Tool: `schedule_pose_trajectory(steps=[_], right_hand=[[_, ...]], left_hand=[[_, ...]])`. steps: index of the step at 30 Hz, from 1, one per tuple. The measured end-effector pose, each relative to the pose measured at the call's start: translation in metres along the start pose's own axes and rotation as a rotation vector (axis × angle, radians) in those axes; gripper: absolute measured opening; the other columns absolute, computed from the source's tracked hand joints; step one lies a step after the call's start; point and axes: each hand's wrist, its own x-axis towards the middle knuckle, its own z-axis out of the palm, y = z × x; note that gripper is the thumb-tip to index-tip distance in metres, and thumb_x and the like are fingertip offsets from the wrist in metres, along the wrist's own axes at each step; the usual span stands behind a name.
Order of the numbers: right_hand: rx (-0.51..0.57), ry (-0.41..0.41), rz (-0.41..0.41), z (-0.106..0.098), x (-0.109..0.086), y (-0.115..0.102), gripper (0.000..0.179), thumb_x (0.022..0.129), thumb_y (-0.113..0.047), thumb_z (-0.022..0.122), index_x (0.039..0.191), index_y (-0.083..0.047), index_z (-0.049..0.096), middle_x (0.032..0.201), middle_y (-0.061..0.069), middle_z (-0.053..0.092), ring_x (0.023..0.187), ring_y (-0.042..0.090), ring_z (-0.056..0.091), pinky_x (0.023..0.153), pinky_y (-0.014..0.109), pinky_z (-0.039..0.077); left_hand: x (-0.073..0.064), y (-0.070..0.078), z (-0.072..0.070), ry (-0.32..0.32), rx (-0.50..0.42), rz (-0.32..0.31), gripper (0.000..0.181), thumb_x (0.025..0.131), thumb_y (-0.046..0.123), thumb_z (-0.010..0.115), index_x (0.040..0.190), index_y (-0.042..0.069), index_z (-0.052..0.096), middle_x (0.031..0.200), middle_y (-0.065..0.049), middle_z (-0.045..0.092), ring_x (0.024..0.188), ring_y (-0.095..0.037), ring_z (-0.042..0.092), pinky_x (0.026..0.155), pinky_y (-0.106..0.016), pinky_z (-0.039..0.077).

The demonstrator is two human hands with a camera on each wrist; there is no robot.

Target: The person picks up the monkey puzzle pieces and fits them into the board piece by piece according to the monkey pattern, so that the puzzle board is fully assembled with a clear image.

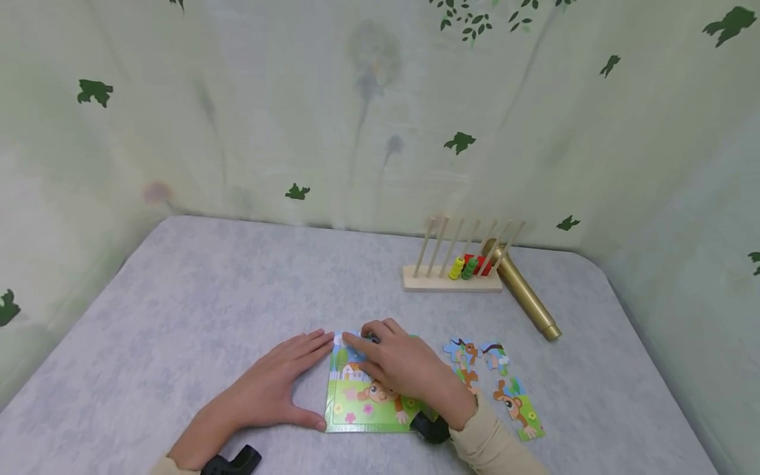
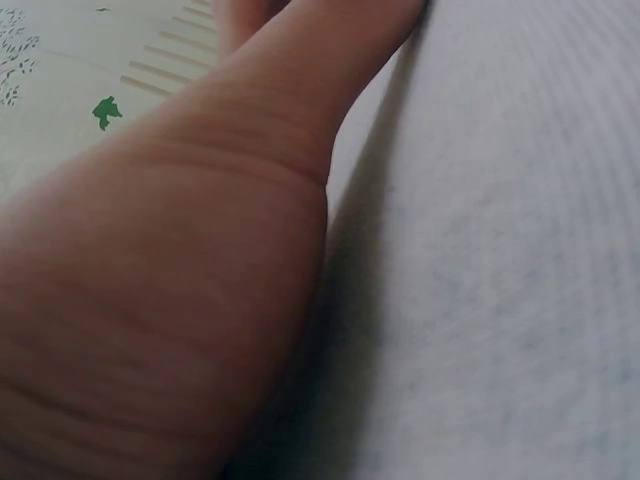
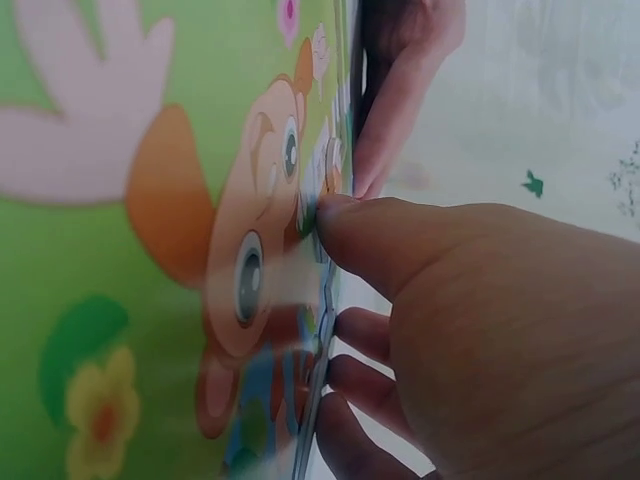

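A jigsaw puzzle board (image 1: 356, 425) with a cartoon monkey on green grass lies flat in front of me. My left hand (image 1: 279, 376) rests along its left side, fingers straight toward the upper corner and thumb at the lower one. Over the upper part of the board, my right hand (image 1: 406, 366) holds a puzzle piece (image 3: 332, 165) down at the picture, thumb and fingers on it. Much of that piece is hidden beneath the hand. The left wrist view shows mostly the left hand and thumb (image 2: 200, 250) above the tabletop.
Loose puzzle pieces (image 1: 522, 409) lie right of the board, some partly behind the right hand. Farther back stands a wooden peg rack (image 1: 421, 284) with yellow, green and red beads. A gold-coloured tube (image 1: 528, 297) leans against its right end. A patterned curtain (image 1: 237, 132) surrounds the table.
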Motion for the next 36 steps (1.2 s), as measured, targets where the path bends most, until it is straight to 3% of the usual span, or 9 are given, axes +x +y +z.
schedule_pose_trajectory(steps=[9,13,20,29,36], right_hand=[[0.096,-0.071,0.0,-0.014,-0.001,0.003,0.055,0.106,-0.036,0.059,0.158,-0.023,0.045,0.146,0.002,0.053,0.135,0.019,0.049,0.092,0.032,0.058],[0.136,-0.052,-0.001,-0.029,-0.007,0.004,0.054,0.105,-0.035,0.061,0.157,-0.023,0.047,0.151,0.003,0.05,0.141,0.02,0.045,0.09,0.032,0.058],[0.191,0.009,-0.018,-0.045,-0.014,0.007,0.053,0.105,-0.033,0.062,0.155,-0.02,0.049,0.152,0.006,0.051,0.139,0.022,0.048,0.087,0.036,0.059],[0.23,-0.046,-0.021,-0.055,-0.02,0.009,0.057,0.105,-0.038,0.06,0.158,-0.023,0.044,0.157,0.006,0.046,0.14,0.022,0.048,0.094,0.04,0.058],[0.247,-0.048,-0.004,-0.058,-0.024,0.012,0.061,0.101,-0.041,0.066,0.157,-0.025,0.046,0.154,0.002,0.049,0.14,0.019,0.048,0.1,0.04,0.056]], left_hand=[[0.002,0.0,-0.003,-0.004,-0.014,-0.003,0.119,0.07,0.089,0.066,0.16,0.016,0.04,0.167,0.003,0.035,0.156,-0.025,0.03,0.122,-0.056,0.032],[0.004,0.002,-0.005,0.003,-0.013,0.006,0.118,0.07,0.088,0.067,0.16,0.016,0.04,0.167,0.003,0.035,0.156,-0.024,0.03,0.123,-0.055,0.032],[0.002,0.004,-0.007,-0.008,-0.02,-0.012,0.118,0.07,0.088,0.068,0.16,0.016,0.041,0.167,0.003,0.035,0.156,-0.024,0.03,0.123,-0.055,0.031],[-0.001,0.004,-0.004,0.034,-0.02,0.028,0.113,0.071,0.085,0.07,0.158,0.019,0.043,0.166,0.002,0.037,0.154,-0.025,0.033,0.12,-0.057,0.035],[0.0,0.003,-0.003,0.033,-0.012,0.021,0.112,0.071,0.086,0.069,0.158,0.02,0.044,0.167,0.003,0.036,0.155,-0.025,0.032,0.12,-0.057,0.035]])
